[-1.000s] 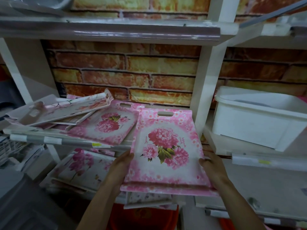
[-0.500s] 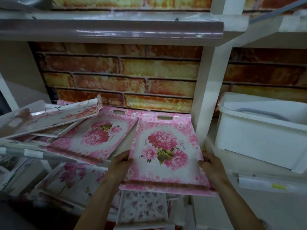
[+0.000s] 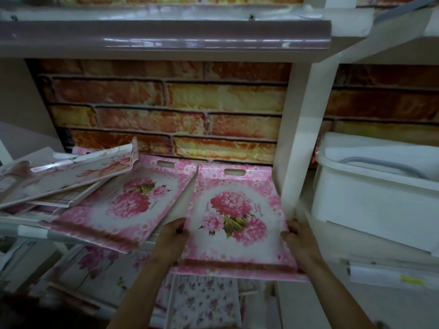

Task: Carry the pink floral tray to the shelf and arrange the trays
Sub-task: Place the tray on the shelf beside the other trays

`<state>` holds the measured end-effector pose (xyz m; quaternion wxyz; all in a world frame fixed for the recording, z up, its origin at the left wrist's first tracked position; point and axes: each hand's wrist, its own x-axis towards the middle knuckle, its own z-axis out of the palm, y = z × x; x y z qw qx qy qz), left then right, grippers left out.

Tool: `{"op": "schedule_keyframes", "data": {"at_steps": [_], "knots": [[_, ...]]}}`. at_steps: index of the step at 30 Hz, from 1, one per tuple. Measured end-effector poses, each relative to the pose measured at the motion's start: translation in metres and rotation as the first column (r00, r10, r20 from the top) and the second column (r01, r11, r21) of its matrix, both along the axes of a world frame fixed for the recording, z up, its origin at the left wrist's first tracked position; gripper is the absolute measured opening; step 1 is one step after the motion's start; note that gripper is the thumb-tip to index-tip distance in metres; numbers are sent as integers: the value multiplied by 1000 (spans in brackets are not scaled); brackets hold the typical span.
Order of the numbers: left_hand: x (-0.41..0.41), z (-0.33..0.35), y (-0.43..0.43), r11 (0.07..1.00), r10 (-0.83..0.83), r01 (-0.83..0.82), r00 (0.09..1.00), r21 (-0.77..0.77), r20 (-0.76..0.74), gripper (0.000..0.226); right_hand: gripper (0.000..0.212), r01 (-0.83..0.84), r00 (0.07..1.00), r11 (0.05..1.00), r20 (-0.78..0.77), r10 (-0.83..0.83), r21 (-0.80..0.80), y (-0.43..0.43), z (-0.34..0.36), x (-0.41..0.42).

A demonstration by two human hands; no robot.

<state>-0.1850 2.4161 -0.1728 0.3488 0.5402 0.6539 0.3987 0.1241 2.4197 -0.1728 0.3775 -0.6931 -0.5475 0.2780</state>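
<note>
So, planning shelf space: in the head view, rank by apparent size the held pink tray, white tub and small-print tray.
Largest: held pink tray and white tub, alike; tub cropped.
Smallest: small-print tray, partly hidden.

Both arms reach out. Left grip holds the pink tray at 8 o'clock, right grip at 4 o'clock.

We note a brick-patterned wall at the back. Right side: we see a white plastic tub, a grey curved tube lying inside. Below the tub, a small yellow label, print unreadable.
</note>
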Motion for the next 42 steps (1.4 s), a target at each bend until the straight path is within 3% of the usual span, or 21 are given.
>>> {"op": "schedule_keyframes", "data": {"at_steps": [6,10,19,25,30,42], "knots": [[0,4,20,997,-1,17,975,69,-222,19,25,44,997,998,57,-42,-33,8,2,-5],[-2,3,32,997,-25,46,959,69,-283,22,27,40,997,999,71,-38,-25,15,2,-7],[-3,5,52,996,-61,78,960,51,-273,25,30,23,998,1000,54,-24,3,32,0,-6],[-5,6,68,996,-87,89,986,7,-142,34,29,35,999,999,-19,-36,-28,42,6,-4],[0,6,80,999,-44,44,993,-3,-106,17,30,46,999,998,-18,-47,-30,52,6,-2],[5,6,89,999,-34,36,995,26,-92,12,29,31,997,999,-72,-31,12,61,6,4]]}}
